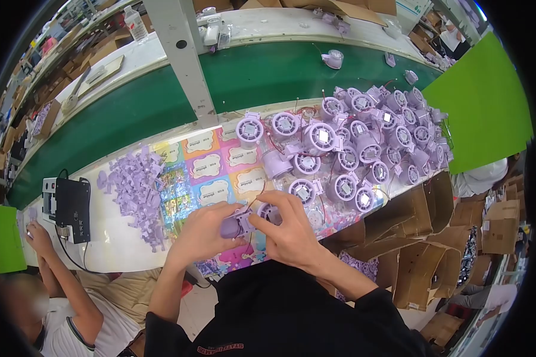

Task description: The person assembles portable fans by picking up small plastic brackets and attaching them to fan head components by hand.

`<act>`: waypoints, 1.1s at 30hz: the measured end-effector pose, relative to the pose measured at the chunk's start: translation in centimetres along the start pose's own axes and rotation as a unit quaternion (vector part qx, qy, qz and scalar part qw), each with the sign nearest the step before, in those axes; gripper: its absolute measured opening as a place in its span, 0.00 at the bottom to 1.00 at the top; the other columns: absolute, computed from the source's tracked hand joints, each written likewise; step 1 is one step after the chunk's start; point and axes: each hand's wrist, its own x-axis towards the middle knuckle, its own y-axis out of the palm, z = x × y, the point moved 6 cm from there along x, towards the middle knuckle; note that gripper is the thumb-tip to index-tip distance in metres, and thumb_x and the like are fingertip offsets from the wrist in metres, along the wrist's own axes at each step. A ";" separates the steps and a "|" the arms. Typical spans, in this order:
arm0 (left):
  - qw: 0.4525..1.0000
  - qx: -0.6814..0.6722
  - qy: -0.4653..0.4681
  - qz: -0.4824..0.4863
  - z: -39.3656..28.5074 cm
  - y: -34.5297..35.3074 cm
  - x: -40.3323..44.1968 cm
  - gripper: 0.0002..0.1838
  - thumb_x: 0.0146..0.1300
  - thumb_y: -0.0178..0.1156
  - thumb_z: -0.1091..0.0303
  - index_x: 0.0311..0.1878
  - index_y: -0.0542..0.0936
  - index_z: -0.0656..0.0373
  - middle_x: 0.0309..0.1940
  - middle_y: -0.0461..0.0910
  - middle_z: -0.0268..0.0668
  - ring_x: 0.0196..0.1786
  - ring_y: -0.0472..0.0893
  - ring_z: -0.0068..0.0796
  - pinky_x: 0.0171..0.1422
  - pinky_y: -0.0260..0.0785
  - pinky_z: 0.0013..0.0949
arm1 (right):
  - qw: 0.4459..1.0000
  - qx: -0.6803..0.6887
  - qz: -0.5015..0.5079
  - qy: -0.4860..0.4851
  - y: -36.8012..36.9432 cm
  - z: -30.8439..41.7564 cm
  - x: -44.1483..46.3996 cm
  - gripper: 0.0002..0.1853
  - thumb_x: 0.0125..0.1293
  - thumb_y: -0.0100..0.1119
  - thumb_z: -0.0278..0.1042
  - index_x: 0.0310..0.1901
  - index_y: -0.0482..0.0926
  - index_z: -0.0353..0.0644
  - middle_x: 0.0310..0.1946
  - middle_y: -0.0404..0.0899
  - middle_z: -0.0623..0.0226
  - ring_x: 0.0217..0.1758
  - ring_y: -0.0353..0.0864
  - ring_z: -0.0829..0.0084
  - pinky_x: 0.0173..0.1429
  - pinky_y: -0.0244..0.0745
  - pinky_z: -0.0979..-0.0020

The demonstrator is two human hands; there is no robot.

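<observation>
Left hand: left hand [203, 233] comes in from the lower left, fingers stretched along the far side and thumb along the near side. They're only partly open, with a lilac fan unit [230, 228] gripped in between.
Right hand: right hand [292, 232] reaches in from the lower right, index finger arched, thumb tip up against the unit. Bent fingers, small gap; can't tell if it's really pinching or just touching.
Where the unit is: held in front of the black-clothed torso, above the near edge of a colourful printed sheet [207, 166].
Which way it points: long axis looks roughly sideways, right end tipped a bit away from the torso. Fingers hide the rest, so can't say where its face points.
Fan heap: loads more lilac units [369, 153], just past the right hand.
</observation>
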 end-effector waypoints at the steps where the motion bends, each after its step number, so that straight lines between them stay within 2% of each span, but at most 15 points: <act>1: 1.000 -0.001 0.000 0.005 -0.1 0.0 0.0 0.35 0.48 0.76 0.59 0.61 0.80 0.59 0.51 0.84 0.45 0.55 0.82 0.50 0.59 0.74 0.46 | 1.000 -0.008 -0.001 -0.002 0.0 0.0 0.0 0.21 0.42 0.62 0.18 0.44 0.82 0.40 0.57 0.73 0.50 0.61 0.72 0.48 0.61 0.71 0.51; 4: 1.000 -0.015 0.011 0.005 -0.5 -0.1 0.1 0.36 0.48 0.75 0.61 0.62 0.79 0.61 0.50 0.84 0.46 0.55 0.82 0.51 0.60 0.74 0.45 | 0.999 -0.025 -0.016 -0.012 0.1 0.2 0.1 0.22 0.41 0.63 0.18 0.43 0.81 0.40 0.57 0.73 0.51 0.62 0.72 0.48 0.61 0.71 0.51; 7: 0.993 -0.108 0.043 0.019 -1.4 -0.3 -0.1 0.36 0.48 0.74 0.62 0.62 0.78 0.65 0.50 0.83 0.47 0.56 0.82 0.50 0.61 0.74 0.44 | 0.999 -0.046 -0.023 -0.015 -0.5 0.5 0.4 0.21 0.40 0.61 0.18 0.41 0.83 0.40 0.56 0.74 0.53 0.60 0.74 0.49 0.59 0.70 0.52; 10: 0.979 -0.191 0.074 -0.005 -0.6 0.3 0.0 0.34 0.51 0.72 0.71 0.63 0.76 0.69 0.49 0.83 0.46 0.51 0.84 0.39 0.59 0.74 0.37 | 0.995 -0.087 -0.035 -0.039 -0.7 1.0 0.5 0.19 0.40 0.63 0.20 0.39 0.83 0.40 0.55 0.74 0.54 0.60 0.74 0.51 0.59 0.70 0.51; 13: 0.956 -0.287 -0.048 0.040 -0.2 1.2 0.5 0.29 0.55 0.70 0.75 0.62 0.76 0.68 0.47 0.84 0.44 0.50 0.83 0.29 0.57 0.75 0.34 | 0.993 -0.092 -0.031 -0.060 -0.8 1.0 0.6 0.18 0.41 0.64 0.22 0.39 0.83 0.39 0.54 0.75 0.54 0.60 0.74 0.52 0.58 0.71 0.51; 16: 0.969 -0.235 -0.076 0.031 -0.2 1.5 0.9 0.25 0.59 0.67 0.79 0.61 0.77 0.68 0.46 0.85 0.42 0.48 0.83 0.25 0.54 0.76 0.32 | 0.992 -0.095 -0.035 -0.073 -0.7 1.0 0.8 0.18 0.41 0.65 0.22 0.39 0.82 0.39 0.55 0.75 0.55 0.60 0.74 0.51 0.58 0.71 0.51; 19: 0.971 -0.230 -0.064 0.003 -0.7 1.2 0.8 0.24 0.59 0.67 0.80 0.61 0.78 0.69 0.45 0.85 0.41 0.47 0.83 0.25 0.53 0.76 0.32 | 0.992 -0.091 -0.037 -0.081 -0.9 0.8 0.8 0.17 0.42 0.66 0.24 0.39 0.82 0.39 0.55 0.74 0.54 0.61 0.74 0.51 0.58 0.71 0.50; 22: 0.964 -0.258 -0.027 -0.051 -0.5 1.2 0.6 0.19 0.61 0.70 0.76 0.56 0.80 0.69 0.36 0.86 0.43 0.36 0.83 0.24 0.44 0.76 0.31 | 0.991 -0.090 -0.026 -0.097 -1.0 0.9 1.0 0.14 0.48 0.65 0.30 0.40 0.81 0.39 0.55 0.74 0.52 0.62 0.72 0.51 0.63 0.69 0.47; 25: 0.954 -0.288 0.003 -0.081 0.3 1.2 0.5 0.20 0.62 0.69 0.76 0.57 0.80 0.70 0.38 0.87 0.41 0.40 0.83 0.22 0.47 0.76 0.30 | 0.991 -0.073 -0.015 -0.110 -1.0 0.9 1.7 0.15 0.48 0.64 0.30 0.40 0.82 0.38 0.55 0.74 0.51 0.61 0.73 0.51 0.64 0.70 0.47; 28: 0.946 -0.311 0.005 -0.089 1.3 0.9 0.4 0.20 0.63 0.69 0.77 0.57 0.80 0.71 0.41 0.87 0.39 0.43 0.83 0.21 0.49 0.76 0.28 | 0.992 -0.040 -0.027 -0.119 -0.7 0.8 2.4 0.20 0.43 0.65 0.19 0.43 0.83 0.38 0.57 0.73 0.52 0.62 0.73 0.50 0.59 0.73 0.51; 31: 0.919 -0.376 -0.060 -0.101 2.5 -0.7 -0.5 0.18 0.64 0.68 0.77 0.57 0.81 0.69 0.42 0.86 0.36 0.43 0.83 0.20 0.48 0.76 0.27 | 0.989 0.019 -0.114 -0.088 -0.5 0.6 2.4 0.25 0.45 0.63 0.15 0.50 0.81 0.37 0.59 0.73 0.50 0.61 0.74 0.48 0.59 0.74 0.51; 32: 0.914 -0.387 -0.062 -0.104 3.6 -1.4 -0.8 0.18 0.65 0.66 0.78 0.57 0.81 0.68 0.44 0.86 0.34 0.42 0.83 0.19 0.47 0.76 0.25 | 0.985 0.003 -0.155 -0.070 -0.6 0.7 2.2 0.25 0.48 0.64 0.18 0.52 0.80 0.37 0.57 0.75 0.49 0.57 0.78 0.48 0.61 0.75 0.52; 33: 0.915 -0.373 -0.059 -0.142 4.6 -2.6 -1.3 0.18 0.65 0.66 0.77 0.58 0.81 0.68 0.44 0.86 0.34 0.43 0.83 0.18 0.48 0.76 0.25 | 0.990 0.020 -0.130 -0.057 0.2 0.7 1.9 0.24 0.48 0.63 0.18 0.52 0.80 0.38 0.57 0.75 0.49 0.56 0.78 0.48 0.60 0.75 0.53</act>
